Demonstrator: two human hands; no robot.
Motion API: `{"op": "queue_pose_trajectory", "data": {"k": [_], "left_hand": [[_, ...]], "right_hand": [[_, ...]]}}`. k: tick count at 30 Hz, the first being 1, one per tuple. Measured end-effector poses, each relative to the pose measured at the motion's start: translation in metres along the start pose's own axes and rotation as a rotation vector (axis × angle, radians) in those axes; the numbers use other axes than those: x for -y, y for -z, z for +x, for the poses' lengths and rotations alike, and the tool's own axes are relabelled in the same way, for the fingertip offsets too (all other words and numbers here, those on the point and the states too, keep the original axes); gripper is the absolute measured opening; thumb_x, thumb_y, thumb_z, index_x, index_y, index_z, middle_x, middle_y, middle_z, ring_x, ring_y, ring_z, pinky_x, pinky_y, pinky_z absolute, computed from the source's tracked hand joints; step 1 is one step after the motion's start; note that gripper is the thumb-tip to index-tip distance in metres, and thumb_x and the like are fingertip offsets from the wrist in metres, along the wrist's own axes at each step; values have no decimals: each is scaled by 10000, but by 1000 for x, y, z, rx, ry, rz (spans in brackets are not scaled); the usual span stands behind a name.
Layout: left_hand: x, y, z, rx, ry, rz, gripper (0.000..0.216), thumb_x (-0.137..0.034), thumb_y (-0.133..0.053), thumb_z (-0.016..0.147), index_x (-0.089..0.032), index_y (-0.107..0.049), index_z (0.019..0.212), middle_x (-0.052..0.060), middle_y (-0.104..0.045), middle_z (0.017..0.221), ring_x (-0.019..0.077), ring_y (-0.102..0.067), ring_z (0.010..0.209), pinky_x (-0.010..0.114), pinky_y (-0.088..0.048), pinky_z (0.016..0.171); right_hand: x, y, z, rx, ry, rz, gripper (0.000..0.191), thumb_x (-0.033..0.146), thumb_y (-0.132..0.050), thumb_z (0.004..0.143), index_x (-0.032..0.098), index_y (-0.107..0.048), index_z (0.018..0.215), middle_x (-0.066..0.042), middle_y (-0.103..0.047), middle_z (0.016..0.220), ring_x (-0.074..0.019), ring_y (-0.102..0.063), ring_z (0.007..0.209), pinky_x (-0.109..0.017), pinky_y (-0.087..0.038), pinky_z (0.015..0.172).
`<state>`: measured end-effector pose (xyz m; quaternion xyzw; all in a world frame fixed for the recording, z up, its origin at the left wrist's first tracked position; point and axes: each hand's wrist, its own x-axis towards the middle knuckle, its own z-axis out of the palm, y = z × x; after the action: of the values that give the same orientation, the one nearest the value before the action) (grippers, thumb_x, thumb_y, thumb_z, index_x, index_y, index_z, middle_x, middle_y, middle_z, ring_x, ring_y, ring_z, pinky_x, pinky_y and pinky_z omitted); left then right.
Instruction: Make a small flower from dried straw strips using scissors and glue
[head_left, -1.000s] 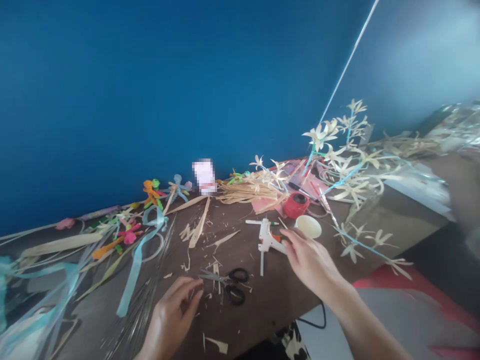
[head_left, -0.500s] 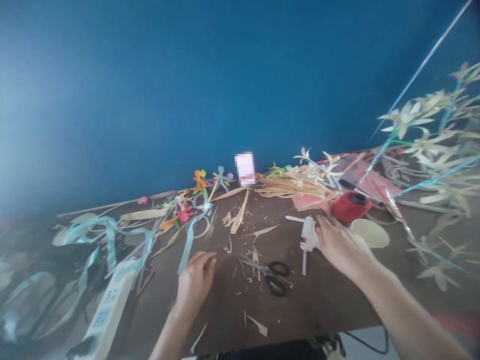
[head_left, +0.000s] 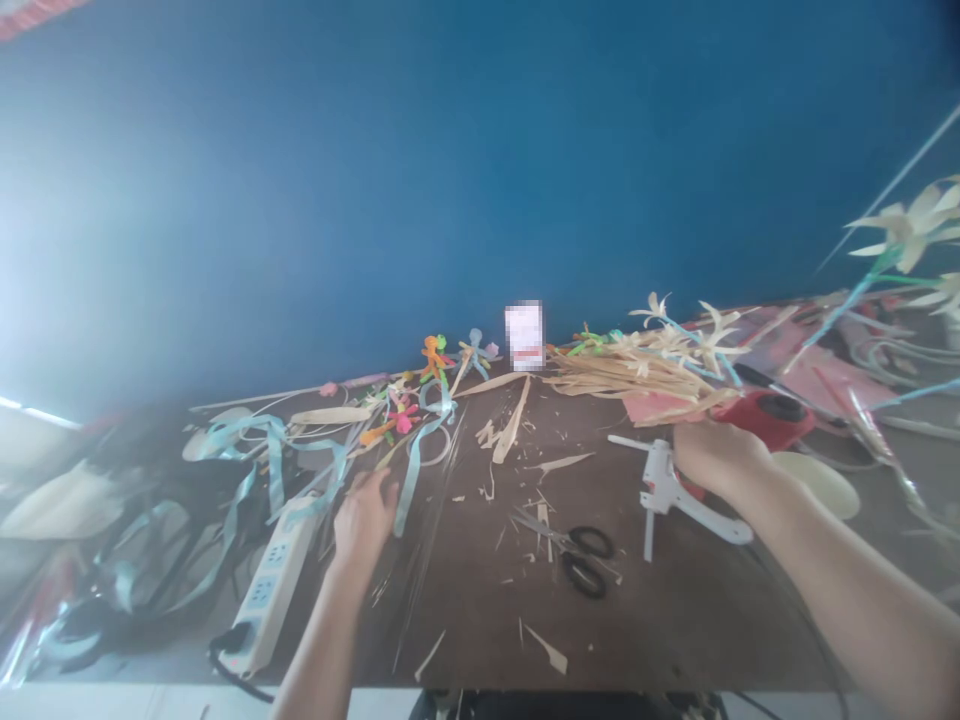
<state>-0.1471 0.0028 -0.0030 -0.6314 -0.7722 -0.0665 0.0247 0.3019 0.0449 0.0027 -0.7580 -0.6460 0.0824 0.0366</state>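
Observation:
My left hand (head_left: pixel 366 515) hovers over or rests on the left of the table, between the white power strip (head_left: pixel 274 585) and a light-blue ribbon (head_left: pixel 412 475). Its fingers look loosely apart, and I see nothing held in them. Just past a white glue gun (head_left: pixel 664 485) is my right hand (head_left: pixel 716 455), beside a red spool (head_left: pixel 780 415). Its fingers are turned away and hidden, so a grip cannot be made out. The glue gun lies on the table with its handle in view. Black-handled scissors (head_left: pixel 577 560) lie open between the hands.
Dried pale strips (head_left: pixel 630 380) lie at the back by pink paper (head_left: pixel 652 407). Small coloured figures (head_left: pixel 435 355) stand near the blue wall. Pale artificial flowers (head_left: pixel 907 230) rise at right. A cream round piece (head_left: pixel 821 485) lies by my right forearm. Scraps (head_left: pixel 551 650) litter the table.
The view has swung left. My left hand has moved forward and left, nearer the power strip and ribbons. My right hand has moved off the glue gun's handle toward the red spool.

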Motion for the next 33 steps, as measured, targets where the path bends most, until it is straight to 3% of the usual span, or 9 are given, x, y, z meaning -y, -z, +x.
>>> {"op": "queue_pose_trajectory", "data": {"k": [3,7,12,14,16,20,24,28,33], "left_hand": [[6,-3,26,17,33,26,339,-305,-431,797,-179,-551,1088,119,-568,1115,251,-557,949,328,-419,754],[8,-6,50,44,60,15,280,-304,-484,758,-177,-606,976,123,-631,994,273,-592,861,348,-431,708],[6,13,44,-4,98,-41,267,-344,-458,775,-192,-630,913,94,-674,867,272,-610,812,355,-431,702],[-8,28,30,-73,78,-239,305,-390,-464,773,-186,-621,937,73,-676,882,237,-608,827,312,-436,712],[-33,42,14,-28,-54,-568,310,-404,-505,750,-171,-629,913,60,-678,877,211,-609,806,285,-440,715],[-88,55,-8,171,-80,-1032,274,-377,-547,724,-156,-647,851,64,-684,850,189,-608,727,255,-434,616],[-119,44,-18,461,93,-1419,267,-340,-561,713,-153,-627,892,60,-677,779,144,-584,614,201,-364,466],[-132,28,-30,518,145,-1504,203,-295,-576,704,-147,-626,833,41,-647,765,113,-553,610,174,-361,467],[-144,19,-42,596,110,-1484,188,-271,-618,662,-148,-610,804,-8,-574,658,114,-529,579,198,-411,494]], "right_hand": [[22,10,-18,32,68,-42,210,202,-487,733,101,-670,706,-195,-673,715,-339,-643,630,-390,-432,524],[60,19,-53,-9,253,-33,277,341,-455,797,178,-639,923,-121,-684,717,-304,-645,649,-377,-438,554],[89,19,-86,-84,414,192,231,295,-465,802,220,-621,954,-59,-690,703,-231,-646,622,-319,-450,558],[100,18,-93,-85,481,356,217,268,-466,800,223,-629,937,-52,-695,747,-207,-648,667,-305,-458,617],[115,18,-97,-33,527,529,210,262,-471,798,224,-636,922,-44,-696,769,-190,-645,689,-290,-457,654],[150,14,-94,98,479,869,245,280,-462,811,214,-605,998,-25,-673,723,-150,-601,575,-242,-435,555],[167,1,-86,204,402,1137,187,278,-495,787,168,-633,849,-3,-623,642,-115,-532,529,-205,-390,504],[160,-18,-84,271,311,1234,204,288,-535,752,146,-575,612,30,-528,532,-86,-458,487,-181,-339,462],[142,-31,-88,280,215,1298,157,292,-580,708,150,-555,645,29,-535,555,-95,-470,504,-189,-356,478]]}}
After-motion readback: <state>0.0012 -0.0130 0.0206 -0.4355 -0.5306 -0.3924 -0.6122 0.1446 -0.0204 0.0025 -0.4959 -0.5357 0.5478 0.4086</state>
